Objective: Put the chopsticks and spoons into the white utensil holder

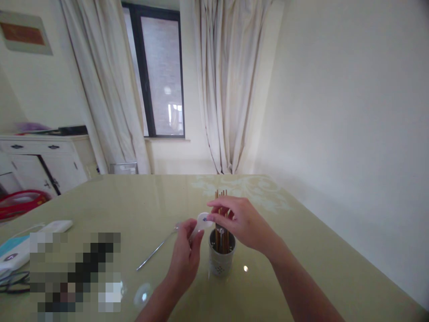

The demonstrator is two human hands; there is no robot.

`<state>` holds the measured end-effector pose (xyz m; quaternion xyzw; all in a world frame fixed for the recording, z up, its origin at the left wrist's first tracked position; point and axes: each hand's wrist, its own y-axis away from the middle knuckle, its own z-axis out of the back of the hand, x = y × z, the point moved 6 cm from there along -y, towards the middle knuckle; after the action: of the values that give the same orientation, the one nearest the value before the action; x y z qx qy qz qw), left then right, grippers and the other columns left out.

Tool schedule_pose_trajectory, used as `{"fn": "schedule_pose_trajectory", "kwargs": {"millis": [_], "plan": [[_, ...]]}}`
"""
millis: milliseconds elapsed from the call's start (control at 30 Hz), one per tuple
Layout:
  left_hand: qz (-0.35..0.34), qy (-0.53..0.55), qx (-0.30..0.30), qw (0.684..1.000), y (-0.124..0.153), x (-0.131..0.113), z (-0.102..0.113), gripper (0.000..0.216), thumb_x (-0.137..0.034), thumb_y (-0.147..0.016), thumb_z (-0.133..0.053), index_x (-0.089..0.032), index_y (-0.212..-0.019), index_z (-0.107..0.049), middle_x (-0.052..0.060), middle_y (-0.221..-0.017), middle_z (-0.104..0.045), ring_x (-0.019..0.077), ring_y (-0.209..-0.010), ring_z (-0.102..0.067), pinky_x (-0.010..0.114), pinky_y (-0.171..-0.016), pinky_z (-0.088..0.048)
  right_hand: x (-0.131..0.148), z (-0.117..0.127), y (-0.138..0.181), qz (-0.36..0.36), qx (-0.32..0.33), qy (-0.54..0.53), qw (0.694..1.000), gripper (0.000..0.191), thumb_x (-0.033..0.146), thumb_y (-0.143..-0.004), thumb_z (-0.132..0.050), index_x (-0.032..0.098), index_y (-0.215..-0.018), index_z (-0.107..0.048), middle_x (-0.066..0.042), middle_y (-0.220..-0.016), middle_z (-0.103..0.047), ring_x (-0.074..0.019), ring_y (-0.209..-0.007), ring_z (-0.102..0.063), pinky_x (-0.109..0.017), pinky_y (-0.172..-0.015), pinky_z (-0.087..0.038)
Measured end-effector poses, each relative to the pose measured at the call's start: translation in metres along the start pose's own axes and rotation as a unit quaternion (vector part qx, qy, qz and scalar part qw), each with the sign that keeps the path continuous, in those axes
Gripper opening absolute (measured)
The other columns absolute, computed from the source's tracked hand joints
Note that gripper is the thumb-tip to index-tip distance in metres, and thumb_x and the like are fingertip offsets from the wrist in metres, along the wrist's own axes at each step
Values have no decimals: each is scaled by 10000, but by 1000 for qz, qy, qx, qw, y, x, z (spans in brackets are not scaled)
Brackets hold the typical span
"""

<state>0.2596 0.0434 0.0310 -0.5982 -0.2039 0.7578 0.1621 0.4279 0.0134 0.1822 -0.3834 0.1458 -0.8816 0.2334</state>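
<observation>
Found left hand (186, 249) pinching white spoon (203, 220) by partly covered handle. Found right hand (241, 220) with grip spread at spoon's bowl, partly hiding chopsticks (225, 242) in cup (217, 267). Cannot confirm contact.

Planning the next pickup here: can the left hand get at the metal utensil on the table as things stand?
Probably not straight away: the left hand is holding the white spoon. Otherwise the way looks free; the metal utensil lies close beside that hand, its handle uncovered.

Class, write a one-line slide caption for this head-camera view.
Left hand holding a white spoon, right hand at its wide end, near a container of chopsticks.
</observation>
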Motion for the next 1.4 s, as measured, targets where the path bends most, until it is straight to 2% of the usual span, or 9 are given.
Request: {"fn": "schedule_pose_trajectory", "kwargs": {"millis": [167,300,400,467,600,667,767,1000,1400], "plan": [[-12,10,38,999,15,-4,-8,416,-553,-1056,-527,-203,-1271,-595,126,-1140,-760,245,-1009,-744,361,-853,-612,10,1,3,44,-17,53,998,153,205,-1013,-685,219,-951,-824,-27,-907,-829,-177,-813,-744,-253,-761,-526],[-45,-39,45,997,-2,-5,10,504,-587,-1079,-413,-195,-1339,-593,98,-1066,-744,218,-875,-702,351,-780,-584,7,32,10,33,-91,117,988,169,239,-1029,-657,234,-998,-823,-39,-952,-838,-202,-831,-751,-285,-781,-527],[-16,-151,20,988,-23,8,28,430,-507,-1094,-379,-201,-1260,-630,79,-1011,-726,229,-861,-688,372,-816,-571,2,56,16,18,-102,168,980,182,294,-1040,-648,247,-1006,-821,-43,-969,-841,-213,-819,-749,-304,-771,-526],[10,-279,23,960,-33,24,36,324,-405,-1080,-426,-204,-1169,-664,99,-1057,-730,264,-987,-701,401,-926,-555,-2,62,18,8,-79,203,976,172,272,-1036,-655,248,-993,-820,-43,-974,-840,-220,-838,-752,-306,-772,-516],[60,-506,76,857,-35,57,46,285,-286,-1052,-484,-176,-1236,-672,153,-1226,-709,315,-1182,-669,418,-1009,-511,-11,48,13,-25,6,267,963,185,235,-1045,-658,234,-955,-820,-57,-963,-833,-238,-878,-753,-309,-781,-479],[92,-554,101,821,-31,68,50,323,-292,-1056,-489,-162,-1305,-649,167,-1275,-690,324,-1210,-660,418,-992,-510,-15,36,10,-39,50,283,957,206,231,-1053,-648,219,-940,-821,-66,-950,-828,-238,-872,-745,-309,-768,-456],[131,-574,130,798,-27,76,53,332,-314,-1063,-486,-155,-1311,-639,174,-1304,-676,323,-1237,-652,413,-989,-504,-17,20,8,-49,101,277,954,224,219,-1052,-640,204,-921,-821,-62,-922,-823,-221,-837,-731,-296,-734,-423],[150,-569,161,793,-29,80,53,315,-304,-1092,-420,-149,-1211,-668,168,-1270,-689,296,-1195,-671,384,-965,-499,-20,7,11,-76,146,262,951,168,169,-986,-700,206,-869,-815,-38,-874,-820,-204,-828,-724,-278,-699,-393],[127,-584,156,786,-29,81,53,391,-175,-1106,-287,-133,-1146,-673,168,-1210,-717,308,-1168,-702,393,-916,-508,-36,-12,9,-124,185,271,937,32,222,-896,-829,224,-868,-813,-29,-854,-807,-209,-830,-719,-273,-641,-349]]}}
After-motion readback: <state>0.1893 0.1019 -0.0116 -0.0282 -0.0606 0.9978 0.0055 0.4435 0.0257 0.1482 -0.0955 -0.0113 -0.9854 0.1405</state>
